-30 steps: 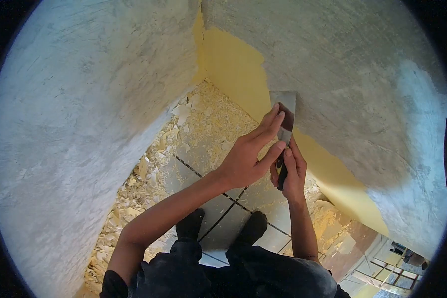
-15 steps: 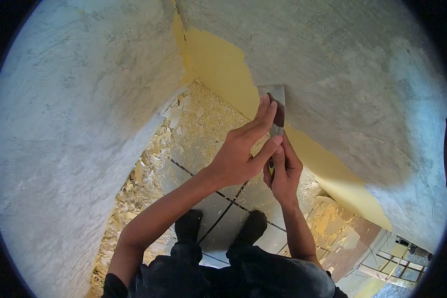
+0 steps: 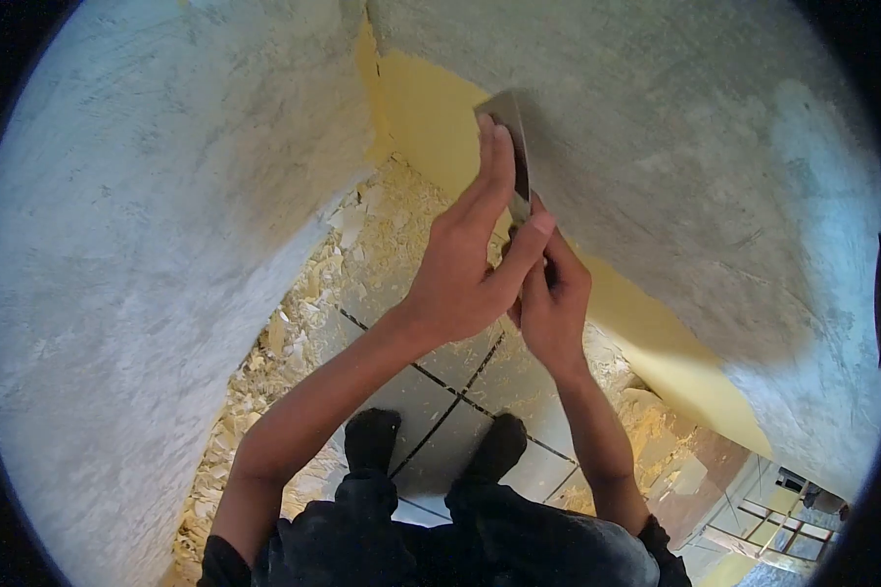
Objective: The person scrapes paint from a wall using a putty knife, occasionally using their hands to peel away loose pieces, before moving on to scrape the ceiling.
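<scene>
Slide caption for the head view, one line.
Right hand holds the scraper, left hand rests fingers against its blade, at the yellow paint's edge above flake-strewn floor tiles.

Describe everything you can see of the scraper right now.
The scraper has a flat, gray, metal-looking blade with a darker patch, narrowing toward a handle mostly hidden by the right hand gripping it. It points up the picture, tilted slightly left. The left hand's fingers lie along the blade. Its wide edge appears against the wall; exact contact is unclear.
</scene>
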`<state>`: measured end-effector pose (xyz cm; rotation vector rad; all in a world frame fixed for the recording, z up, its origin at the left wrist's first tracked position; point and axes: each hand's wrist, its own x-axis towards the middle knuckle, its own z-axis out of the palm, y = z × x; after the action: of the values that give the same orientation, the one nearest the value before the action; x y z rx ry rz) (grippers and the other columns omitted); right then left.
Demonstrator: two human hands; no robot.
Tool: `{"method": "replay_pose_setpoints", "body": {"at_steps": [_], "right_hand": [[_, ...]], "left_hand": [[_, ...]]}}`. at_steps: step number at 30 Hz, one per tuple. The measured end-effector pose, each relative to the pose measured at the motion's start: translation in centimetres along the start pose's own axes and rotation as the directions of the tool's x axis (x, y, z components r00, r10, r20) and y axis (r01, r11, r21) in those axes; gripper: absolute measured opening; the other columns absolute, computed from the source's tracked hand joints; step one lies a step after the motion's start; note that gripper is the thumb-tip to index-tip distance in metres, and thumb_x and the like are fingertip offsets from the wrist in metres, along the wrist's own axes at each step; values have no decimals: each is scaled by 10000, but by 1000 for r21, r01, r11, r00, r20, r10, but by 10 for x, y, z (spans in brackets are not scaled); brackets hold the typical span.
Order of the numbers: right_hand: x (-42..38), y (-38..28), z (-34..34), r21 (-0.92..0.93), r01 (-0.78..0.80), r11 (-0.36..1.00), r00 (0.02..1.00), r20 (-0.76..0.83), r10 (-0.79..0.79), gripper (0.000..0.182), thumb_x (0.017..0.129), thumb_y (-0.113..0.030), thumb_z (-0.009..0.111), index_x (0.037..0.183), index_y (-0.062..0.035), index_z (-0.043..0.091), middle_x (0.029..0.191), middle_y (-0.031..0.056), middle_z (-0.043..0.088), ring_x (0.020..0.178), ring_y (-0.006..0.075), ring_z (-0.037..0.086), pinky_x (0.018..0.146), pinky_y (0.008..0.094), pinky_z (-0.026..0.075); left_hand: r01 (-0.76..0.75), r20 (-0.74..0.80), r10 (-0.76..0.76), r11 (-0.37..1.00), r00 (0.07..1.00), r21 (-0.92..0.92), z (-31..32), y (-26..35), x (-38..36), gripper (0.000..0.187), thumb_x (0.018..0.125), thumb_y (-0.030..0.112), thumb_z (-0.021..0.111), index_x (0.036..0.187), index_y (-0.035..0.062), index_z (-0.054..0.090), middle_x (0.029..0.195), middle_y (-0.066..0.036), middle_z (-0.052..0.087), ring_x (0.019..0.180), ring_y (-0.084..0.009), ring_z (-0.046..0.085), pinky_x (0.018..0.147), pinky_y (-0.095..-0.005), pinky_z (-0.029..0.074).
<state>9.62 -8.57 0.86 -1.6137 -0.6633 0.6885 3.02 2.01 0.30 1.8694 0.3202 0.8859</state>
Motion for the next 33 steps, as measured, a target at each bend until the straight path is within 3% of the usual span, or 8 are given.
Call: {"method": "replay_pose_setpoints", "body": {"at_steps": [2,4,9,11,17,20,23,33], "right_hand": [[-13,-4,2,-84,41,996,998,-49,-45,394,1011,-108,456,1401,-53,477,720,-31,521,573,36,426,495,193,362],[-19,-3,-3,16,33,999,991,-131,-30,395,1014,-106,452,1403,-38,470,743,-28,529,577,30,424,496,190,358],[-16,-12,-2,23,2,1000,998,-64,0,395,1017,-111,451,1400,-16,464,742,-30,526,564,17,420,487,182,342],[-28,-16,-7,0,-34,999,989,-146,33,388,1018,-123,454,1392,-19,474,725,-39,510,554,17,410,476,184,329],[-11,-24,-1,4,-66,998,991,-113,66,390,1014,-140,469,1384,-17,480,729,-32,525,538,19,421,464,184,344],[-23,-29,-4,2,-56,998,988,-143,55,381,1013,-141,471,1372,-15,491,708,-33,522,531,21,418,460,189,346],[-5,-19,-1,17,-58,998,991,-122,60,380,1011,-137,472,1371,-17,492,695,-33,520,527,20,417,457,189,347],[-12,-23,7,83,-56,995,991,-118,66,417,1015,-136,464,1412,-10,435,700,-32,508,499,18,401,436,184,336]], "left_hand": [[-35,117,27,997,993,62,-7,5,-3,682,949,170,556,1463,-102,199,1503,-294,277,1416,-352,265,1140,-387,240],[-70,109,61,994,992,86,-6,6,3,685,946,170,562,1463,-101,203,1504,-296,273,1415,-356,265,1138,-387,246],[-78,55,75,996,996,48,-5,5,2,691,936,168,579,1460,-98,216,1503,-310,255,1411,-365,266,1130,-386,267],[-97,143,93,995,985,26,-5,11,1,680,930,164,587,1454,-96,241,1500,-319,247,1405,-366,278,1119,-389,292],[-86,-12,88,990,996,116,-3,8,10,680,923,166,591,1452,-89,249,1482,-323,279,1382,-370,322,1100,-392,330],[-94,115,86,993,990,68,-5,14,5,668,920,172,594,1439,-98,271,1462,-329,312,1371,-382,335,1094,-391,341],[-54,9,53,984,999,168,-1,10,13,646,915,176,601,1421,-101,309,1446,-337,329,1360,-389,350,1088,-392,350],[-33,-20,36,991,999,127,-1,12,11,631,906,170,607,1413,-88,335,1421,-326,378,1350,-376,373,1087,-389,353]]}}
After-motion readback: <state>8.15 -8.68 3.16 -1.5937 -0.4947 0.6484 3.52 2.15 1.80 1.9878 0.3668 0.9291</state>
